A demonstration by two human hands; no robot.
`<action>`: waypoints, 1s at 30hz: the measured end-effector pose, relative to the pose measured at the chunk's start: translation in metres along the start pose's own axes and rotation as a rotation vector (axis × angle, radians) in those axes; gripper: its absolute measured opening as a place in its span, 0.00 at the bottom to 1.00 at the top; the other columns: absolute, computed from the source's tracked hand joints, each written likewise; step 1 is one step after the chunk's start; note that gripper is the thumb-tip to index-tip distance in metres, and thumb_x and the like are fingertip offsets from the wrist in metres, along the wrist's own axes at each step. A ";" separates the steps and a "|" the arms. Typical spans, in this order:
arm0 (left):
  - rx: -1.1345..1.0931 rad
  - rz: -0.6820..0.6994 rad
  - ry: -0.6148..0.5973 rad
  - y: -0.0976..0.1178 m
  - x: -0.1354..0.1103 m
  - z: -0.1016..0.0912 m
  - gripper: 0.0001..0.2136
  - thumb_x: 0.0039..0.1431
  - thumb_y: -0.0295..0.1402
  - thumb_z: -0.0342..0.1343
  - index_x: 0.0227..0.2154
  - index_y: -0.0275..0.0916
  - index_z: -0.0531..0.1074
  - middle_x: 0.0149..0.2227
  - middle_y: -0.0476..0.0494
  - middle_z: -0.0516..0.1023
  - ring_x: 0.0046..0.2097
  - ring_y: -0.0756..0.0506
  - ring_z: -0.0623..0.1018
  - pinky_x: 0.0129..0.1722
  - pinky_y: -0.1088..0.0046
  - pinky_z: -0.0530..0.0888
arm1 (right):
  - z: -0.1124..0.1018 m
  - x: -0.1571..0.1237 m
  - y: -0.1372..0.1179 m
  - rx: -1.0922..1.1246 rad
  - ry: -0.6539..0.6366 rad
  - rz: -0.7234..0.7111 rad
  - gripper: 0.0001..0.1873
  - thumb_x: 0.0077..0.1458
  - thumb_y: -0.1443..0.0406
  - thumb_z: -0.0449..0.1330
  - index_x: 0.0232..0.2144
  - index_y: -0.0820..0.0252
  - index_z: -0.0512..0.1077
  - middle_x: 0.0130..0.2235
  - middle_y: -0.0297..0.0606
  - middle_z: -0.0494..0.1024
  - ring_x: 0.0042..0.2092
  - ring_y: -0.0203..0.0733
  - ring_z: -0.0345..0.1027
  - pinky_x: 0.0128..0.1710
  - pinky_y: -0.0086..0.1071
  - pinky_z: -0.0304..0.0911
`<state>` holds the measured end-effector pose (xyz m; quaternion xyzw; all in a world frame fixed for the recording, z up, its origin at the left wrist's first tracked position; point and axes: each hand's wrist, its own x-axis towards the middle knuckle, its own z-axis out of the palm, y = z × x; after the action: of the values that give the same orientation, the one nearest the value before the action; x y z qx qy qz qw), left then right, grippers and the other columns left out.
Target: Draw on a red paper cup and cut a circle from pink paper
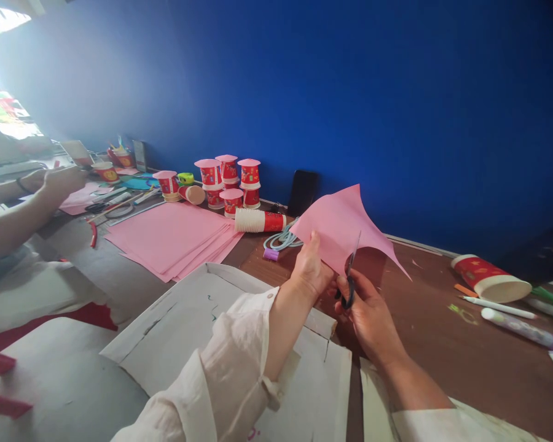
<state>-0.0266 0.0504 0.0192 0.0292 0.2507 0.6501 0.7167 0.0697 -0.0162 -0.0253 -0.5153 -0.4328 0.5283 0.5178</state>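
Observation:
My left hand (pixel 309 265) pinches the lower edge of a pink paper sheet (pixel 338 224) and holds it up above the brown table (pixel 442 344). My right hand (pixel 366 310) grips black-handled scissors (pixel 350 273), its fingers through the handles. The blades point upward into the paper near its lower middle. A flat white cardboard piece (pixel 188 325) lies under my forearms.
A stack of pink paper (pixel 172 236) lies to the left. Behind it stand several red paper cups with pink lids (pixel 228 178), a lying cup stack (pixel 258 221), a black phone (pixel 303 192) and a coiled cable (pixel 281 239). Another person's arms (pixel 32 196) are at far left. Pens (pixel 500 306), a glue stick (pixel 525 328) and cups (pixel 488 277) lie right.

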 end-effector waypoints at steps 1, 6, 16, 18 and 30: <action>0.004 0.014 -0.030 0.000 0.001 -0.001 0.14 0.64 0.40 0.50 0.38 0.33 0.73 0.41 0.33 0.80 0.46 0.40 0.79 0.48 0.64 0.75 | 0.000 0.000 -0.001 -0.010 -0.003 -0.003 0.30 0.46 0.50 0.66 0.51 0.50 0.70 0.32 0.33 0.77 0.24 0.32 0.64 0.21 0.25 0.58; 0.025 0.014 -0.077 -0.002 0.006 -0.005 0.15 0.65 0.41 0.49 0.39 0.33 0.73 0.40 0.34 0.80 0.47 0.40 0.79 0.49 0.63 0.75 | 0.001 -0.002 -0.003 -0.047 0.014 -0.013 0.30 0.47 0.49 0.66 0.51 0.51 0.70 0.28 0.31 0.75 0.23 0.33 0.64 0.20 0.26 0.58; 0.012 0.045 -0.058 -0.003 0.006 -0.004 0.14 0.64 0.40 0.50 0.38 0.33 0.74 0.42 0.34 0.80 0.48 0.41 0.79 0.50 0.65 0.74 | -0.001 0.000 0.001 -0.048 0.014 -0.026 0.28 0.48 0.49 0.65 0.50 0.49 0.70 0.32 0.31 0.76 0.23 0.32 0.64 0.20 0.26 0.57; 0.011 0.039 -0.050 -0.003 0.006 -0.004 0.13 0.64 0.39 0.50 0.37 0.33 0.74 0.41 0.34 0.80 0.47 0.41 0.79 0.49 0.66 0.75 | -0.001 -0.001 0.001 -0.044 0.019 -0.023 0.28 0.47 0.49 0.66 0.50 0.48 0.71 0.33 0.31 0.76 0.24 0.32 0.64 0.20 0.27 0.58; -0.024 0.032 0.044 -0.003 0.005 0.000 0.10 0.62 0.38 0.53 0.34 0.36 0.74 0.40 0.36 0.80 0.46 0.41 0.79 0.48 0.66 0.75 | -0.001 0.001 0.004 0.018 -0.002 -0.001 0.25 0.49 0.49 0.65 0.47 0.49 0.72 0.33 0.32 0.76 0.27 0.32 0.65 0.24 0.25 0.60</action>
<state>-0.0241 0.0550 0.0162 0.0105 0.2582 0.6650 0.7007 0.0699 -0.0155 -0.0297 -0.5097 -0.4288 0.5323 0.5225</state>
